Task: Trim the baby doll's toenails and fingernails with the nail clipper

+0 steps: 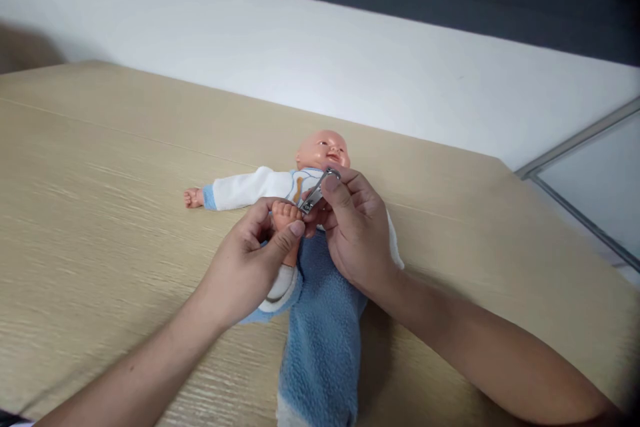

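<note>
A baby doll [320,320] in blue fleece trousers and a white top lies on its back, its head away from me. My left hand [255,260] is closed around the doll's raised foot [287,213], thumb on the near side and fingers behind. Between the thumb and fingers of my right hand [357,230] is a silver nail clipper [316,193]. The clipper's jaw end is right at the foot's toes; whether it touches them I cannot tell. My right hand hides part of the doll's chest and its arm on that side.
The doll lies on a light wood-grain table [125,147]. Behind the table's far edge is a white wall [175,20] with a dark window frame [400,0]. A metal-edged panel [590,173] stands at the right. The doll's other arm [240,190] stretches left.
</note>
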A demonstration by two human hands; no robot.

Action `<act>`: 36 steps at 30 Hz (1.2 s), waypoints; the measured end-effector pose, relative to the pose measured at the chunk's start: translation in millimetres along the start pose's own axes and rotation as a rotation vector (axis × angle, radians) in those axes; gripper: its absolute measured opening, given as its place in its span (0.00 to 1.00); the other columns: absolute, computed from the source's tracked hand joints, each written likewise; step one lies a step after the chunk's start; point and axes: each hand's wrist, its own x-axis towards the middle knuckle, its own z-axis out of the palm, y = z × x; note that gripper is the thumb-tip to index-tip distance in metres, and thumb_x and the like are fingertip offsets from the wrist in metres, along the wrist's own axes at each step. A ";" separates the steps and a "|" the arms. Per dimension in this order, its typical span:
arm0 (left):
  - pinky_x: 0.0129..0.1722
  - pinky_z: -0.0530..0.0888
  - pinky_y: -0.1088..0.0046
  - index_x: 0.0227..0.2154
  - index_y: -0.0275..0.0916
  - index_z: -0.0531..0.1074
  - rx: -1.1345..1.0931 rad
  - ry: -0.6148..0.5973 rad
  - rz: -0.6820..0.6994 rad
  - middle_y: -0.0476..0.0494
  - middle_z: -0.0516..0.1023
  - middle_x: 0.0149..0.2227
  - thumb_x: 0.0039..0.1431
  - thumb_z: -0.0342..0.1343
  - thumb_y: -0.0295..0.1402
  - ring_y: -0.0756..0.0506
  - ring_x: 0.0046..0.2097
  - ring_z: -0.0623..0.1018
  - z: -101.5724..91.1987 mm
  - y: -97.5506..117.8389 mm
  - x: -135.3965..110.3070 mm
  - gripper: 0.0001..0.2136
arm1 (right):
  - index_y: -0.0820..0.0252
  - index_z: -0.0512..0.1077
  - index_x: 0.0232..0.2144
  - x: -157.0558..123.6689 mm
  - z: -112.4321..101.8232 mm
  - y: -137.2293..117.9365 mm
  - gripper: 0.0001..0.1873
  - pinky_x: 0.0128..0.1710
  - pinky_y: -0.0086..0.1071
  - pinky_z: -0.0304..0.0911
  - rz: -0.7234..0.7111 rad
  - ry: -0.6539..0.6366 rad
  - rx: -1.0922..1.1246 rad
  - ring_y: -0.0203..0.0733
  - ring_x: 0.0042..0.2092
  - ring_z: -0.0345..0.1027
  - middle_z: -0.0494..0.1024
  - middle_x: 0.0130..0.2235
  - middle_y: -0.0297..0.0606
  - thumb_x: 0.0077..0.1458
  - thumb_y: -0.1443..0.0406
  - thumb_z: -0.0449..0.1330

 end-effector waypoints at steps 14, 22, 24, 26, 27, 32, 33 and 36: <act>0.44 0.71 0.70 0.43 0.40 0.75 0.042 0.007 -0.009 0.46 0.81 0.41 0.71 0.63 0.41 0.46 0.42 0.76 -0.5 1.0 -0.1 0.09 | 0.51 0.70 0.42 -0.9 -1.5 0.5 0.16 0.20 0.28 0.66 -0.010 0.003 -0.007 0.33 0.23 0.70 0.76 0.27 0.24 0.63 0.53 0.71; 0.36 0.67 0.70 0.43 0.41 0.74 0.030 0.008 -0.053 0.50 0.76 0.33 0.69 0.65 0.43 0.49 0.35 0.71 0.0 0.3 -0.1 0.11 | 0.51 0.69 0.43 0.2 0.5 -4.7 0.17 0.22 0.29 0.68 -0.033 -0.016 0.033 0.34 0.25 0.73 0.79 0.30 0.25 0.61 0.54 0.72; 0.38 0.68 0.69 0.43 0.41 0.75 0.044 0.008 -0.042 0.50 0.76 0.34 0.69 0.64 0.43 0.48 0.36 0.72 -0.1 0.4 0.0 0.11 | 0.51 0.69 0.43 -0.5 0.6 -4.2 0.17 0.21 0.29 0.67 -0.037 -0.013 0.038 0.34 0.25 0.73 0.79 0.30 0.25 0.61 0.55 0.72; 0.41 0.69 0.69 0.44 0.42 0.75 0.052 0.008 -0.030 0.49 0.76 0.33 0.69 0.64 0.43 0.47 0.38 0.74 -0.1 0.6 0.0 0.11 | 0.51 0.69 0.43 -1.3 0.3 -3.5 0.17 0.20 0.29 0.67 -0.036 -0.009 0.029 0.34 0.24 0.72 0.79 0.29 0.25 0.61 0.55 0.72; 0.41 0.70 0.68 0.44 0.42 0.76 0.050 0.008 -0.027 0.49 0.76 0.33 0.69 0.64 0.43 0.46 0.39 0.74 -0.2 0.7 0.0 0.11 | 0.51 0.69 0.43 -1.5 0.1 -3.2 0.17 0.20 0.29 0.67 -0.035 -0.009 0.023 0.34 0.24 0.72 0.79 0.30 0.25 0.61 0.54 0.72; 0.39 0.69 0.69 0.43 0.42 0.75 0.041 0.009 -0.039 0.48 0.77 0.34 0.69 0.65 0.44 0.45 0.40 0.75 -0.3 0.9 -0.9 0.11 | 0.50 0.69 0.43 -1.0 -1.2 -2.2 0.18 0.20 0.29 0.67 -0.041 -0.009 -0.005 0.34 0.24 0.72 0.78 0.28 0.25 0.61 0.53 0.72; 0.39 0.69 0.69 0.43 0.42 0.75 0.039 0.009 -0.044 0.47 0.78 0.35 0.69 0.65 0.44 0.45 0.41 0.75 -0.4 1.0 -1.1 0.11 | 0.50 0.68 0.42 -0.6 -1.7 -2.1 0.17 0.20 0.29 0.66 -0.040 -0.009 -0.014 0.34 0.24 0.72 0.78 0.28 0.24 0.62 0.53 0.71; 0.39 0.69 0.68 0.44 0.42 0.75 0.036 0.003 -0.071 0.46 0.79 0.39 0.68 0.66 0.44 0.44 0.43 0.76 -0.6 1.6 -1.3 0.12 | 0.50 0.69 0.42 0.8 -2.8 -2.3 0.16 0.19 0.28 0.65 -0.046 -0.015 -0.025 0.34 0.23 0.71 0.76 0.26 0.24 0.63 0.53 0.70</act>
